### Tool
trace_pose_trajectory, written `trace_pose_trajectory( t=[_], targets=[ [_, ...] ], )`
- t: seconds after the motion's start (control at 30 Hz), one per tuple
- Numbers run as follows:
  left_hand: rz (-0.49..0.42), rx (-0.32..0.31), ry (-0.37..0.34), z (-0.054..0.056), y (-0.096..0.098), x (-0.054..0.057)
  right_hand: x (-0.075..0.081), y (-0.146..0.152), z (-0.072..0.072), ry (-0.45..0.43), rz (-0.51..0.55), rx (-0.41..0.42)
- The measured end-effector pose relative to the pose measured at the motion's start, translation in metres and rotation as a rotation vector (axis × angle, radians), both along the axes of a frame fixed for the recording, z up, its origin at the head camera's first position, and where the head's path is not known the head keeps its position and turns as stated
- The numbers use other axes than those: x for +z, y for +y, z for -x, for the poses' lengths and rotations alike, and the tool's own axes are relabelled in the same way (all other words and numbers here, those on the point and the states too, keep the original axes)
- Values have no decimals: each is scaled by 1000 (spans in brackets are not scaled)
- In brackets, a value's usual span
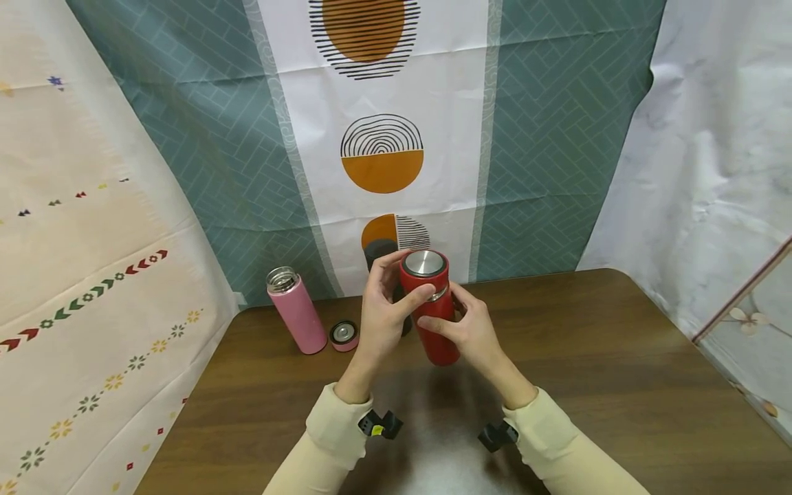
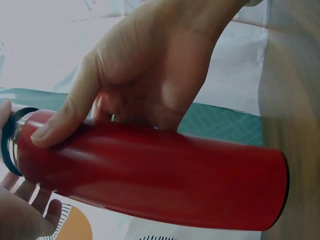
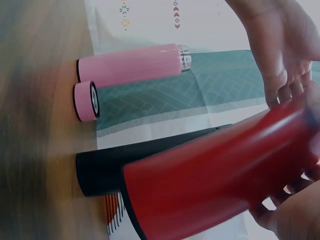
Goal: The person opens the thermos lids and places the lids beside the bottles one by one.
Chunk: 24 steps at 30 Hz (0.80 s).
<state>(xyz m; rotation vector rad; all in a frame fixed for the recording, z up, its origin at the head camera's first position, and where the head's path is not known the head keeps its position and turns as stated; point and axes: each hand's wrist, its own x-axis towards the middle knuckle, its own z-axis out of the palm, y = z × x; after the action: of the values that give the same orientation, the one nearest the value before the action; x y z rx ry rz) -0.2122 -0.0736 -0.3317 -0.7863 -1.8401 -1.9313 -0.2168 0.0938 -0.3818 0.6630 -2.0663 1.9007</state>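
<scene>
A red flask [image 2: 165, 172] is held at a tilt in front of a person, its base seemingly clear of the wooden tabletop [image 1: 594, 364]. Its body is gripped below the neck by the curled fingers of the right hand [image 1: 473, 326]; its red lid [image 1: 425, 264] is clasped between the thumb and fingers of the left hand [image 1: 385, 302]. A metal band [image 1: 439, 293] is exposed between lid and body; whether the lid is threaded on or loose cannot be told.

If the smooth wall slips in the right fingers, the red flask could be dropped. If the lid is loose, any contents could be spilled by more tilt. The black flask [image 3: 102, 172], standing just behind the red flask, could be knocked by a sideways swing.

The red flask's inside is hidden. To its left, a pink flask [image 1: 300, 320] is stood open-mouthed, its contents not visible; between the two, a pink cap [image 1: 344, 335] is set inside-up. The black flask's mouth is too obscured to judge.
</scene>
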Motion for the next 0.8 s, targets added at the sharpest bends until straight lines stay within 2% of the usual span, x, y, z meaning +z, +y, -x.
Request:
trace_pose_trajectory(
  t=[0.13, 0.3, 0.7, 0.8],
  targets=[
    [-9, 24, 15, 0, 5, -2, 0, -1, 0, 7, 18, -6],
    [-26, 87, 27, -2, 11, -5, 0, -2, -2, 7, 28, -36],
    [-105, 214, 8, -5, 27, -10, -4, -7, -3, -56, 50, -103],
    [-116, 224, -4, -6, 29, -9, -4, -8, -3, -48, 58, -119]
  ],
)
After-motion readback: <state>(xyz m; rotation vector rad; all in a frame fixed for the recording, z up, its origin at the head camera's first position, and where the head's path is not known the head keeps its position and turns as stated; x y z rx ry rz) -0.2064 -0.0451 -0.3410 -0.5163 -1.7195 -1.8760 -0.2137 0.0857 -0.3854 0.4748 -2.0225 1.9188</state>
